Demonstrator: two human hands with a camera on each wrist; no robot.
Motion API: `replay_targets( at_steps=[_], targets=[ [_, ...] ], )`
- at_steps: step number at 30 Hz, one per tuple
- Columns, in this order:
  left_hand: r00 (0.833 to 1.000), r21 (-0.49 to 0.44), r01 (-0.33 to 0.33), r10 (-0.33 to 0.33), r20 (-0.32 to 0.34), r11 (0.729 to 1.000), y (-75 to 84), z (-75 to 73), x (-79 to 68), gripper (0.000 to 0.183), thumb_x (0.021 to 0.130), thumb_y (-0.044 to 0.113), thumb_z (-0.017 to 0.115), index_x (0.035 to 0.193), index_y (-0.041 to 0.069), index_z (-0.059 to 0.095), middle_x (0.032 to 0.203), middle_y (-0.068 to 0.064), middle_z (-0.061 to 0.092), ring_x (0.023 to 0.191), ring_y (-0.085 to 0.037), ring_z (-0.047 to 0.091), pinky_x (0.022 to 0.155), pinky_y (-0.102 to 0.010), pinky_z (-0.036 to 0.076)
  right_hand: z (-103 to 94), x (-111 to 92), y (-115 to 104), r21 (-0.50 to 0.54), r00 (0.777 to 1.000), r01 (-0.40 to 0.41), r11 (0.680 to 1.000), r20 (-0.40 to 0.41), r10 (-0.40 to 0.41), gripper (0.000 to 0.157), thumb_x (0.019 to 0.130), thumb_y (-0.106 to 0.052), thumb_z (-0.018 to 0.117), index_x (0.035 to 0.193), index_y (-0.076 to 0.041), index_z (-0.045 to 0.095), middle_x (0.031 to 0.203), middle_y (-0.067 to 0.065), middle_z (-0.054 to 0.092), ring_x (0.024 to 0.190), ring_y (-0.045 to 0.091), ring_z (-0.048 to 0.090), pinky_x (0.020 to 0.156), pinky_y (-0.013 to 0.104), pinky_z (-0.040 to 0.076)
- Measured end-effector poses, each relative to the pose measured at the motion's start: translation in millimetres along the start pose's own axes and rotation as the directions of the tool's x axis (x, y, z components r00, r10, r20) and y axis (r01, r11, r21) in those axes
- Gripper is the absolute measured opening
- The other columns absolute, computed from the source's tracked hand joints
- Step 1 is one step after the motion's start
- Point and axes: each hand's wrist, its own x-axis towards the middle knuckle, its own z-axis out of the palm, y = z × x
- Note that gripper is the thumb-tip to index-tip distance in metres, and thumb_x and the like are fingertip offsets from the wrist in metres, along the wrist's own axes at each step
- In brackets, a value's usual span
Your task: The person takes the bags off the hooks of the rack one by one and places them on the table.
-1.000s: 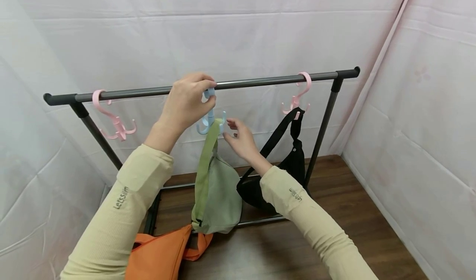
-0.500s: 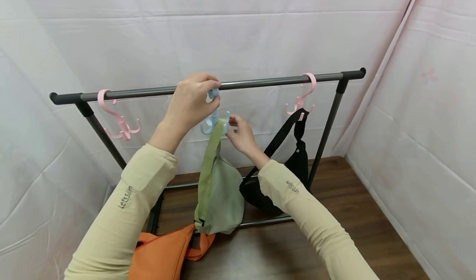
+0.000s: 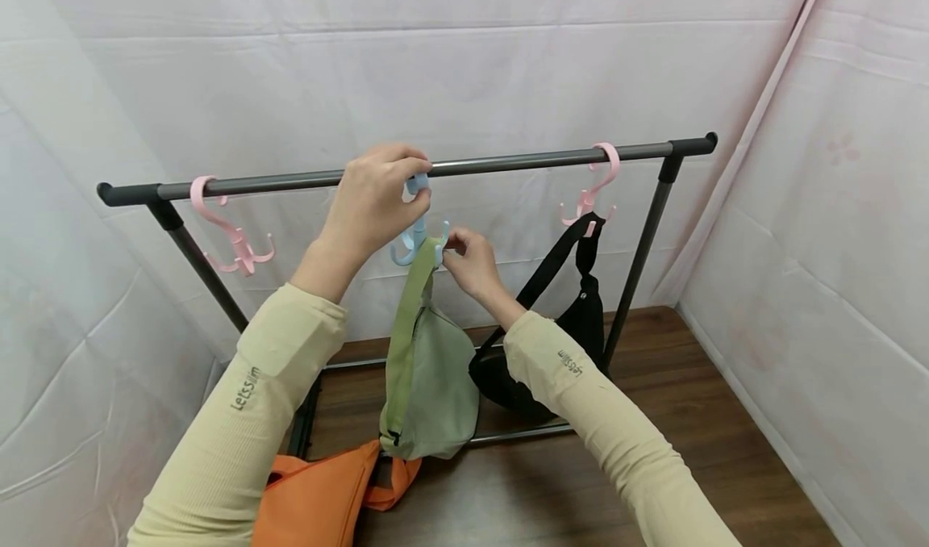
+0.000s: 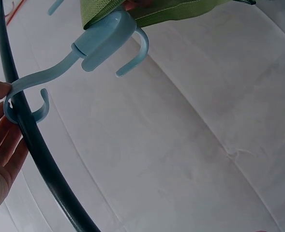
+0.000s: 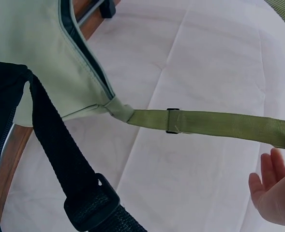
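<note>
We read "Letsslim" on L sleeve [image 3: 247, 398] & R sleeve [image 3: 572, 365]. Vs. 1 s ago, R hand [image 3: 473, 266] has closed its fingers, prev. spread; it now pinches green strap [image 3: 404, 321] near blue hook [image 3: 418, 231]. L hand [image 3: 377, 196] pinches that hook's top at the rail [image 3: 515, 162], as bef. We count 3 bags: green bag [image 3: 441, 382] hung mid-rail on blue hook, black bag [image 3: 584, 321] on 1 of 2 pink hooks [image 3: 242, 244], orange bag [image 3: 312, 498] lower, partly cut off.

Pale green bag [image 3: 441, 369] hangs by its strap [image 3: 408, 313] from the light-blue hook [image 3: 418, 231] on the rail [image 3: 508, 163]
</note>
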Motion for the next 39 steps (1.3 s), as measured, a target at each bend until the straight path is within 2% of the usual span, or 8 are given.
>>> replay_targets(
  at_steps=[4, 8, 15, 26, 34, 39],
  targets=[
    [1.000, 0.001, -0.002, 0.002, -0.005, 1.000, -0.4, -0.2, -0.7, 0.018, 0.075, -0.001, 0.062, 0.091, -0.005, 0.069, 0.095, -0.013, 0.066, 0.089, -0.028, 0.061, 0.074, -0.036, 0.050, 3.2, 0, 3, 0.037, 1.000, 0.030, 0.999, -0.008, -0.029, 0.007, 0.085, -0.002, 0.057, 0.088, 0.001, 0.062, 0.092, 0.016, 0.064, 0.090, 0.025, 0.061, 0.087, 0.029, 0.049],
    [1.000, 0.000, -0.009, 0.009, -0.012, 1.000, -0.3, 0.6, -0.9, 0.018, 0.075, -0.001, 0.062, 0.091, -0.006, 0.069, 0.095, -0.014, 0.066, 0.088, -0.028, 0.061, 0.075, -0.036, 0.051, 3.9, -2, 7, 0.026, 0.999, 0.037, 0.999, -0.033, -0.037, 0.006, 0.086, -0.003, 0.056, 0.086, 0.001, 0.061, 0.088, 0.016, 0.063, 0.084, 0.025, 0.061, 0.077, 0.028, 0.051],
    [1.000, -0.004, 0.000, 0.000, -0.008, 1.000, 0.7, 1.7, 0.0, 0.018, 0.075, -0.001, 0.062, 0.091, -0.005, 0.069, 0.095, -0.014, 0.066, 0.087, -0.029, 0.061, 0.074, -0.036, 0.050, -4.1, -1, 11, 0.026, 0.997, 0.052, 0.998, -0.058, -0.050, 0.007, 0.087, -0.003, 0.055, 0.088, 0.001, 0.060, 0.088, 0.016, 0.062, 0.085, 0.025, 0.061, 0.076, 0.030, 0.051],
    [1.000, 0.009, -0.005, 0.005, -0.014, 1.000, -0.6, 4.4, 1.3, 0.017, 0.075, -0.002, 0.061, 0.090, -0.005, 0.069, 0.094, -0.013, 0.066, 0.087, -0.028, 0.061, 0.074, -0.036, 0.051, -30.3, 15, 5, -0.129, 0.988, 0.135, 0.982, -0.060, -0.144, 0.013, 0.090, -0.006, 0.054, 0.097, 0.000, 0.064, 0.092, 0.014, 0.065, 0.087, 0.023, 0.062, 0.075, 0.030, 0.052],
    [1.000, 0.015, -0.013, 0.013, -0.027, 1.000, -1.9, 5.7, 1.7, 0.017, 0.073, -0.003, 0.062, 0.088, -0.005, 0.069, 0.093, -0.013, 0.067, 0.088, -0.029, 0.061, 0.075, -0.036, 0.051, -45.6, 29, -9, -0.233, 0.972, 0.217, 0.948, -0.042, -0.233, 0.012, 0.089, -0.006, 0.055, 0.094, -0.001, 0.065, 0.089, 0.012, 0.065, 0.084, 0.020, 0.062, 0.071, 0.029, 0.052],
    [1.000, 0.024, -0.015, 0.016, -0.025, 1.000, -2.7, 5.9, 0.8, 0.016, 0.074, -0.003, 0.061, 0.089, -0.005, 0.069, 0.094, -0.013, 0.066, 0.089, -0.029, 0.061, 0.075, -0.036, 0.051, -50.8, 34, -22, -0.279, 0.969, 0.233, 0.932, -0.016, -0.247, 0.014, 0.090, -0.007, 0.054, 0.095, -0.003, 0.066, 0.091, 0.010, 0.065, 0.085, 0.018, 0.061, 0.072, 0.026, 0.052]
  ],
)
